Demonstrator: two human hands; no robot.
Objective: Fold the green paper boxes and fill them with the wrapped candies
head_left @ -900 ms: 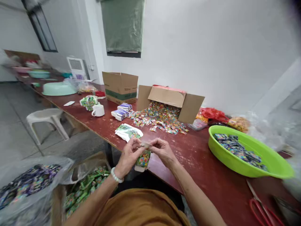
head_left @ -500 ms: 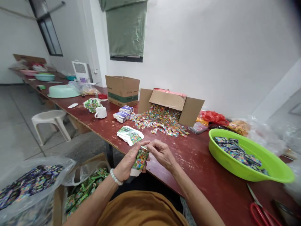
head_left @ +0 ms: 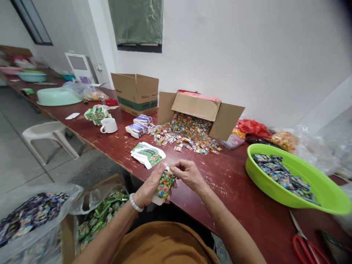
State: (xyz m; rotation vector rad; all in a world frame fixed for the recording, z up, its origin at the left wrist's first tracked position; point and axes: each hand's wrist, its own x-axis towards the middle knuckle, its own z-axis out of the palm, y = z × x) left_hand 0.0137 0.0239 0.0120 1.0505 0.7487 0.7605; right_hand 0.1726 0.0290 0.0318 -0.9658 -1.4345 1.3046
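My left hand (head_left: 150,185) grips a small green printed carton (head_left: 163,185) from behind, held upright over the near edge of the dark red table (head_left: 236,190). My right hand (head_left: 187,173) pinches the carton's top end with fingers closed on it. A white bead bracelet circles my left wrist. Just beyond my hands lies a stack of flat green-and-white cartons (head_left: 147,154).
A tipped cardboard box (head_left: 200,113) spills small colourful packets (head_left: 185,137). A lime green basin (head_left: 327,200) with dark packets sits right; red scissors (head_left: 309,249) lie near it. A white mug (head_left: 109,125), purple boxes (head_left: 139,126), another cardboard box (head_left: 136,93). Bags of packets (head_left: 30,216) stand at my left.
The carton has turned upright in my left hand and my right hand has come onto its top end. The view has shifted slightly.
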